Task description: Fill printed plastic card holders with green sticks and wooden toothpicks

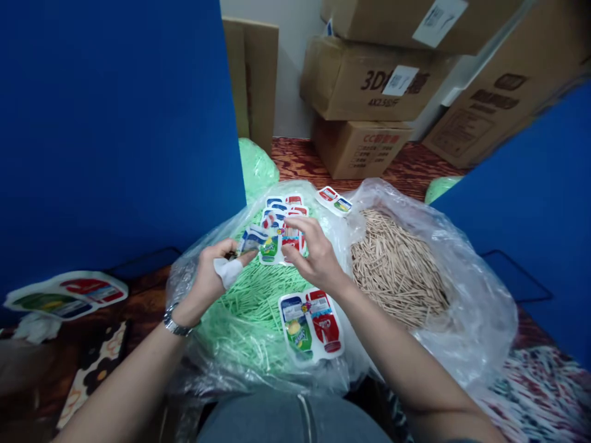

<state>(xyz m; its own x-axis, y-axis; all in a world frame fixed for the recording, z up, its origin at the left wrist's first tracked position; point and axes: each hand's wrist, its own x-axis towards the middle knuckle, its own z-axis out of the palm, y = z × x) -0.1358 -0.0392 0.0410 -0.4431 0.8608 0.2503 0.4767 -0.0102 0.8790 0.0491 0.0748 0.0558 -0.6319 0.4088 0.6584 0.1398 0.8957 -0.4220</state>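
Note:
My left hand [216,271], with a white bandage on the thumb and a watch on the wrist, pinches the left edge of a printed plastic blister sheet [272,241] showing drink-bottle pictures. My right hand [313,253] grips the same sheet from the right, fingers curled over it. Both hands hover above a clear bag of green sticks [252,307]. Another printed sheet [312,325] lies on the green sticks near my lap, and more such sheets [284,206] are stacked farther back.
A clear bag of tan wooden sticks [397,271] sits to the right. One printed sheet [334,200] rests on the bag rim, another [67,294] lies at far left. Blue panels [115,123] flank both sides; cardboard boxes [369,80] stand behind.

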